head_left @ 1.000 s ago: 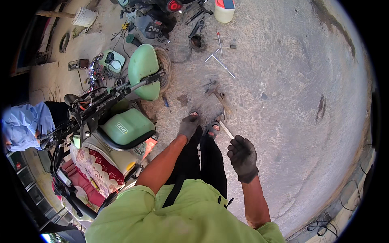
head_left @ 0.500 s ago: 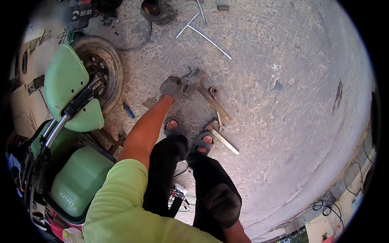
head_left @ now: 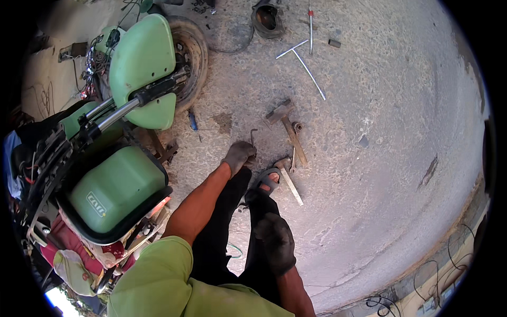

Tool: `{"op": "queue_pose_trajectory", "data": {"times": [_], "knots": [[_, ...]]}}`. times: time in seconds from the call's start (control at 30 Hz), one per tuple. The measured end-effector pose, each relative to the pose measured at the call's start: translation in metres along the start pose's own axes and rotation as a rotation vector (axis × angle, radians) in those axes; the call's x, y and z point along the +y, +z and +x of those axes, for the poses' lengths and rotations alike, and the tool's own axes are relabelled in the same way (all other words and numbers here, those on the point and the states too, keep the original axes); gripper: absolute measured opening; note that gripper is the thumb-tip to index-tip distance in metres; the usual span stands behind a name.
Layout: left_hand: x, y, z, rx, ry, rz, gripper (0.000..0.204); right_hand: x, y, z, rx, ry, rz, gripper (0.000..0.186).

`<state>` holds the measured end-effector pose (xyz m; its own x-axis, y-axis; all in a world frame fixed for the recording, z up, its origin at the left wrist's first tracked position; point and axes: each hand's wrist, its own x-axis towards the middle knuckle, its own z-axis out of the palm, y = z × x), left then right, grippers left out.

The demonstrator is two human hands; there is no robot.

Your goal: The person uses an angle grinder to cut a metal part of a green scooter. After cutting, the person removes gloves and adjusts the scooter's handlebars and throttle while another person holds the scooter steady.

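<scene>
My left hand [head_left: 240, 155], in a dark grey work glove, is closed around a thin L-shaped hex key [head_left: 253, 135], whose bent end sticks up past the fingers. It is low, in front of my left knee. Farther off lies a hammer [head_left: 293, 138] with a heavy metal head and wooden handle. A smaller hammer [head_left: 290, 186] rests by my right sandal, partly over a wrench [head_left: 293, 158]. My right hand [head_left: 275, 244], also gloved, lies against my right thigh with its fingers curled in; I see nothing in it.
At left stands a green scooter with front fender [head_left: 140, 63], wheel [head_left: 199, 63] and green box-shaped part [head_left: 119, 185]. A blue-handled tool [head_left: 193, 121] lies near the wheel. Farther away are a T-handle wrench [head_left: 309, 72], a red-tipped rod [head_left: 311, 31], a short tube [head_left: 334, 43] and a dark container [head_left: 268, 22].
My left hand has drawn back from beside the large hammer's head toward my knees, with the hex key in it. My right hand stays by my thigh. The view has shifted left.
</scene>
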<state>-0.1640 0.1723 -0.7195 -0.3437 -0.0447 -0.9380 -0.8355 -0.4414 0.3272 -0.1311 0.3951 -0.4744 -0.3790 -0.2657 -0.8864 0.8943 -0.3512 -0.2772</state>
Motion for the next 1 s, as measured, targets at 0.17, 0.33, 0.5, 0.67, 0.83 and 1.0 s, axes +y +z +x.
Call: {"op": "queue_pose_trajectory", "data": {"times": [0.17, 0.33, 0.5, 0.67, 0.83, 1.0], "knots": [[-0.001, 0.026, -0.251, -0.271, 0.202, -0.226, 0.013, -0.048, 0.033, -0.056, -0.033, -0.213, -0.706, 0.038], [0.001, 0.034, -0.441, -0.283, 0.434, 0.083, 0.026, -0.063, 0.106, -0.123, -0.535, -0.266, -1.17, 0.03], [0.022, -0.007, -0.561, -0.168, 0.552, 0.107, 0.028, -0.06, 0.208, -0.226, -0.88, -0.445, -1.327, 0.024], [0.006, -0.042, -0.648, -0.081, 0.677, -0.24, 0.027, -0.029, 0.28, -0.289, -1.184, -0.284, -1.413, 0.026], [-0.062, -0.104, -0.686, 0.115, 0.684, -0.285, 0.021, -0.012, 0.336, -0.296, -1.349, -0.381, -1.554, 0.032], [-0.118, -0.181, -0.738, 0.393, 0.737, -0.623, 0.021, -0.019, 0.424, -0.309, -1.11, -0.383, -1.337, 0.033]]}}
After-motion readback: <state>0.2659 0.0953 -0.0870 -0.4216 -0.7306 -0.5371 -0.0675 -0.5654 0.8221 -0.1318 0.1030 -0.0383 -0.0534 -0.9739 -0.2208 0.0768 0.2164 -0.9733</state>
